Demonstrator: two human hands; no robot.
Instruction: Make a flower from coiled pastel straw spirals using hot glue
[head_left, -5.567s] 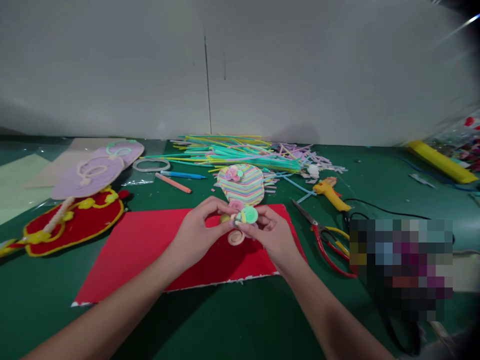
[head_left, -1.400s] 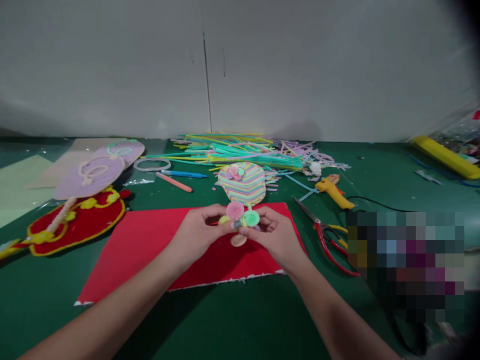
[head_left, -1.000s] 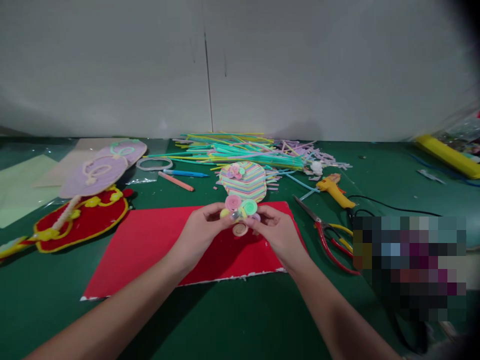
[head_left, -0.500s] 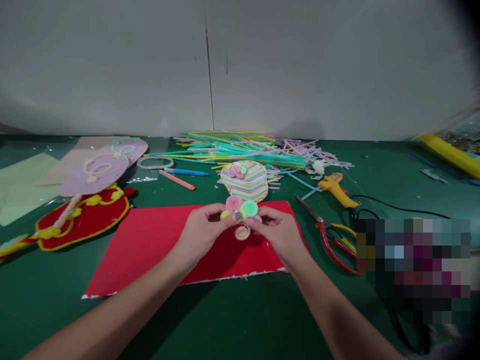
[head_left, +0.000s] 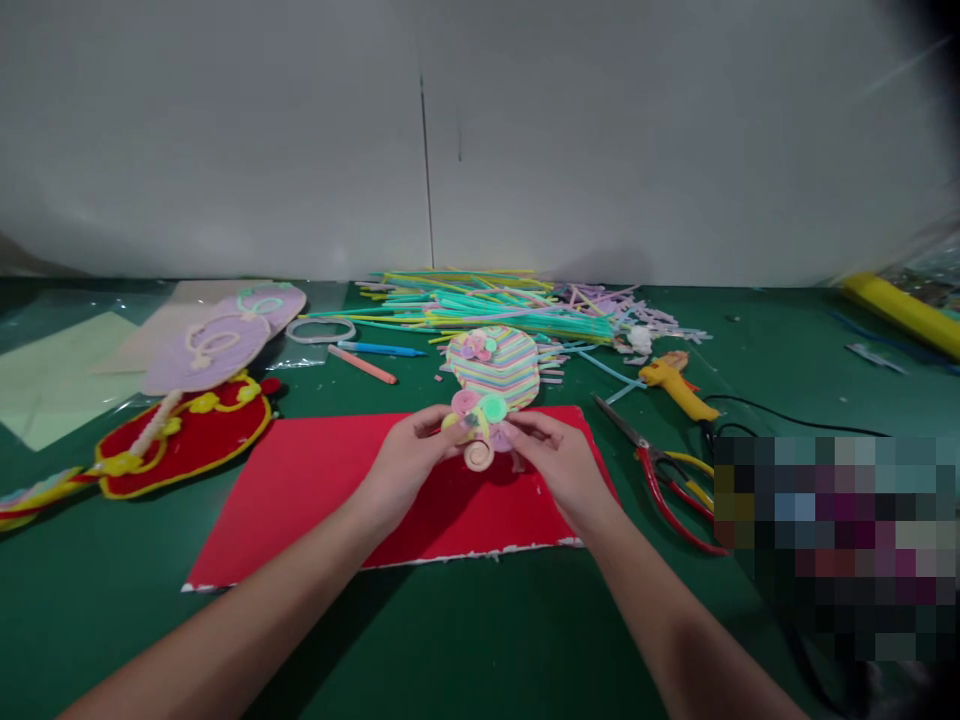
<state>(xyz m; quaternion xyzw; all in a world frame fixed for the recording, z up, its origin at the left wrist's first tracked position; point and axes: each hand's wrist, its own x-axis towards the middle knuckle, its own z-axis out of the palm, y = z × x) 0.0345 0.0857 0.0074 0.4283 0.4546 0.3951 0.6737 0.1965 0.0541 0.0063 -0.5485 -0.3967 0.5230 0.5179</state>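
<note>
Between both hands is a flower of coiled pipe cleaners point(head_left: 493, 408), with pink, green, yellow, lilac and cream spirals. My left hand point(head_left: 411, 455) pinches its left side, and my right hand point(head_left: 559, 455) pinches its right side. The cream spiral hangs lowest, toward me. Under the hands lies a red board point(head_left: 300, 480) with a ragged white front edge. Just behind the flower sits a striped pastel round piece point(head_left: 495, 370) with a small coiled cluster on it.
Pipe cleaners point(head_left: 480, 310) lie heaped along the wall. On the right are red-handled scissors point(head_left: 656, 480) and a yellow glue gun point(head_left: 679, 388) with its cord. A red fan-shaped piece point(head_left: 217, 440), lilac ovals point(head_left: 202, 350), a blue pen point(head_left: 382, 349) and an orange pen point(head_left: 364, 365) lie left.
The flower has tilted or turned a little in my fingers, so the lilac coil shows more and the cream spiral sits slightly further left. Both hands keep their pinch. The view has shifted slightly.
</note>
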